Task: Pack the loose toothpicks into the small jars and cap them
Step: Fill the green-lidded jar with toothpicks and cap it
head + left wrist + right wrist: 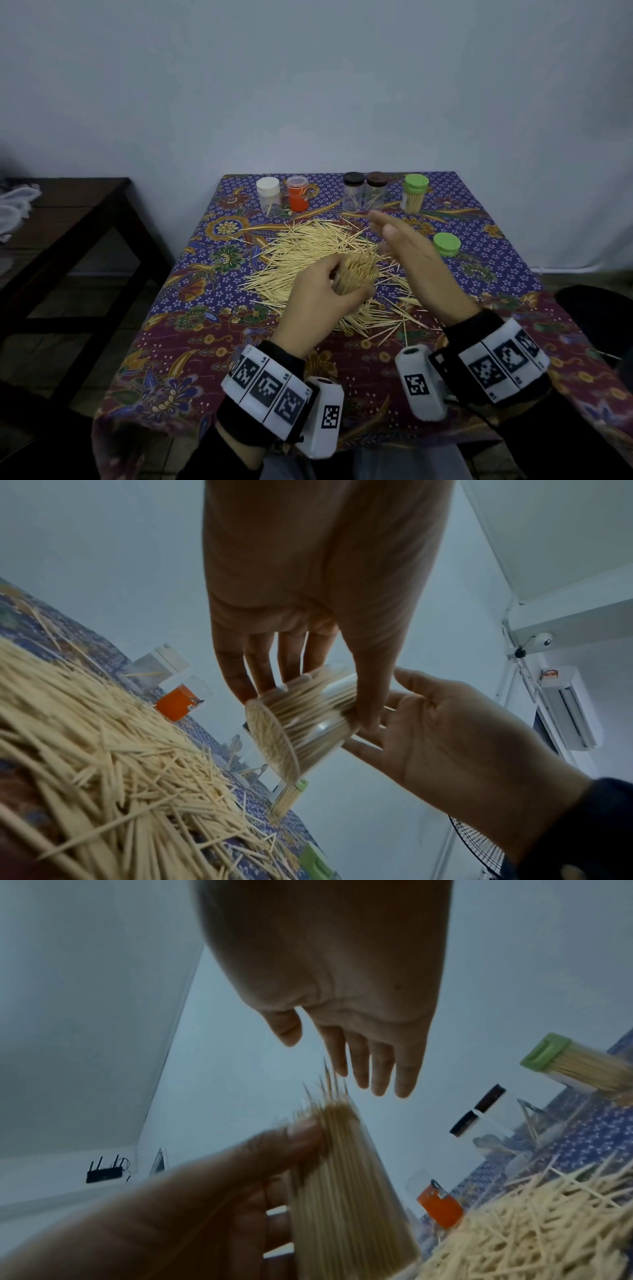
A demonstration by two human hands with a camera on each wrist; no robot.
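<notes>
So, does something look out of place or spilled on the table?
Yes. A big heap of loose toothpicks is scattered across the patterned cloth. A green cap lies alone beside the heap, off any jar. The clear jar in the left hand is packed full, with some tips sticking out unevenly, and has no cap.
</notes>
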